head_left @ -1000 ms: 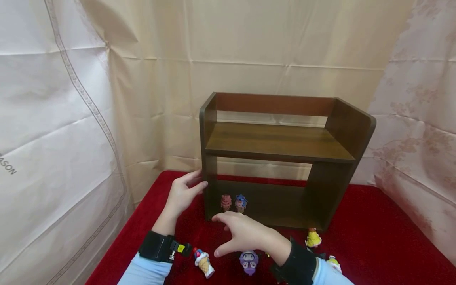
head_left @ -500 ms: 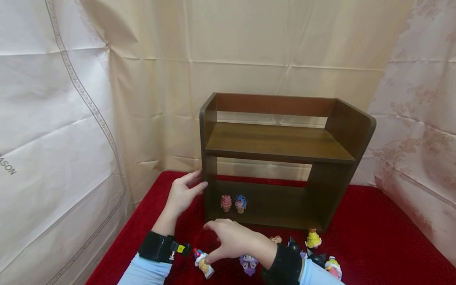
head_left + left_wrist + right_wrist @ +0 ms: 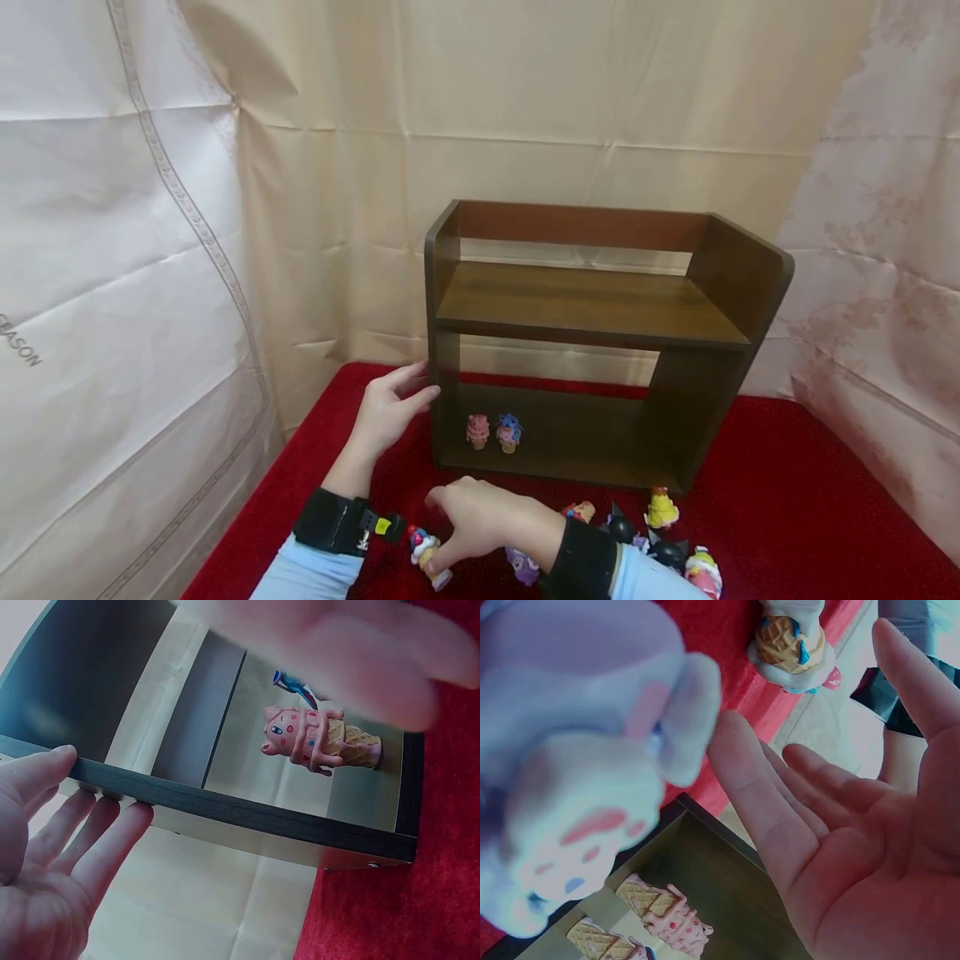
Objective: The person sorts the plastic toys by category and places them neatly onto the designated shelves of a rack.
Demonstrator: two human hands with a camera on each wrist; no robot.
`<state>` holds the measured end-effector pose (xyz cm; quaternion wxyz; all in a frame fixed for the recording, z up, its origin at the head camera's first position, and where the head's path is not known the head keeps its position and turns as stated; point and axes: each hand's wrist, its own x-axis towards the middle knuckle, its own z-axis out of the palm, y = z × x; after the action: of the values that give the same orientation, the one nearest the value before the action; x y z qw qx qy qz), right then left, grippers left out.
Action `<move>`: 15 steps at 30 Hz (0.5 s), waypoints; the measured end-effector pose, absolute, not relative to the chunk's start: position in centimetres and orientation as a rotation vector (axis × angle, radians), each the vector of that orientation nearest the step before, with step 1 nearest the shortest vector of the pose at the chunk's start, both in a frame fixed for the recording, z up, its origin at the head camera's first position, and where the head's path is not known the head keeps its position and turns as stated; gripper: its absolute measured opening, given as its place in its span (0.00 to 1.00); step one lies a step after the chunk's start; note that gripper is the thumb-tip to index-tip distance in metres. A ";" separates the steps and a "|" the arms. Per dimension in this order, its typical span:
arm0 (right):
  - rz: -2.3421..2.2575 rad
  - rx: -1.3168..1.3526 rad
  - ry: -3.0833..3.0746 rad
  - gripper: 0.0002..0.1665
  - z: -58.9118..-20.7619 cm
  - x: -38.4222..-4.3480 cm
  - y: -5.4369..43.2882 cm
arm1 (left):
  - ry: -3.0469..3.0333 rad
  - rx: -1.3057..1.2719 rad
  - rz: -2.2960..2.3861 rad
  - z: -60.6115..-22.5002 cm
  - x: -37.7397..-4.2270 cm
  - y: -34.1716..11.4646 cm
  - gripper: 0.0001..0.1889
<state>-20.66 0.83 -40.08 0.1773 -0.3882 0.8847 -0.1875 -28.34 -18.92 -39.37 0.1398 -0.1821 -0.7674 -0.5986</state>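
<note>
Head view has the ice-cream cone figure (image 3: pixel 424 547) lying on the red surface (image 3: pixel 772 467), in front of the left front corner of the wooden shelf (image 3: pixel 585 304), its topped end nearer the shelf. Over it hangs the right hand (image 3: pixel 480 518), fingers spread apart and clamped on nothing, the thumb crossing the cone's middle from this angle; whether thumb and figure touch, I cannot tell. At the shelf's left side panel the left hand (image 3: pixel 384 414) rests, its fingers fairly straight against the outer face and its thumb at the front edge. Within the shelf's lower compartment, toward that panel, a pink cone figure (image 3: pixel 477 431) and a blue-topped cone figure (image 3: pixel 508 433) stand upright, just apart, while a purple figure (image 3: pixel 522 567) lies in front of the shelf, only partly in sight. As I judge it, the cone is light, stiff moulded plastic, hardly fragile, yet smooth enough to slip or roll; the ridged waffle part should give the surest hold, thumb and fingers across its sides, clear of the topping
</note>
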 end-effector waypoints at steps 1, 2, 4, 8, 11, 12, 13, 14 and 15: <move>-0.528 -1.097 2.495 0.36 -40.2 -20.7 0.8 | -2.217 -0.530 -1.730 -39.4 -28.4 -18.9 0.25; -0.529 -1.095 2.484 0.36 -40.2 -20.7 0.7 | -2.217 -0.531 -1.728 -39.5 -28.4 -18.9 0.25; -0.527 -1.095 2.470 0.35 -40.3 -20.7 0.6 | -2.218 -0.533 -1.728 -39.4 -28.3 -18.9 0.25; -0.529 -1.086 2.444 0.35 -40.5 -21.0 0.4 | -2.246 -0.516 -1.719 -39.3 -28.3 -18.7 0.25; -0.522 -1.074 2.424 0.34 -40.8 -21.2 0.2 | -2.256 -0.513 -1.722 -39.2 -28.3 -18.6 0.26; -0.514 -1.074 2.418 0.33 -40.9 -21.2 0.1 | -2.255 -0.511 -1.725 -39.2 -28.3 -18.6 0.26; -0.507 -1.076 2.413 0.32 -40.9 -21.3 0.0 | -2.252 -0.510 -1.727 -39.2 -28.3 -18.6 0.26; -0.502 -1.075 2.408 0.31 -41.0 -21.4 0.0 | -2.246 -0.513 -1.727 -39.3 -28.4 -18.7 0.25; -0.496 -1.076 2.408 0.31 -41.1 -21.4 -0.1 | -2.239 -0.514 -1.730 -39.3 -28.4 -18.7 0.25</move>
<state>-21.43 -0.12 -41.10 0.2270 -0.3905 0.8738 -0.1800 -28.36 -18.72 -39.28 0.1323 -0.1772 -0.7717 -0.5963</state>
